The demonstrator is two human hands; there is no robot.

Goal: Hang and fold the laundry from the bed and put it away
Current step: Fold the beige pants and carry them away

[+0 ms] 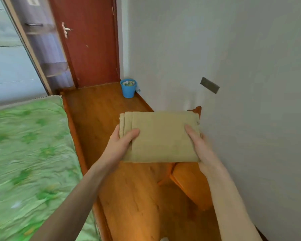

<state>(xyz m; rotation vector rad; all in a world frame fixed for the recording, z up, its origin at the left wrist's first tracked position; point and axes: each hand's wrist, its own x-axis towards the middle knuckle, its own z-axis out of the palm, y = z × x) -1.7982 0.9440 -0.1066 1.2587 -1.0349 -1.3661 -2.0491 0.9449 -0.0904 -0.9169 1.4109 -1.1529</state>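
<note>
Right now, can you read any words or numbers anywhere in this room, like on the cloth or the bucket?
None can be read.
Folded tan cloth held by both hands: plain, no print showing.
Small blue plastic bucket by the red-brown wooden door: no label showing; the things inside are too small to read.
Dark plate on the white wall: blank.

Single head-worn view looked forward and down, close over floor [101, 119]; bed [28, 153] left, wall [241, 49] right, door [92, 40] far.
</note>
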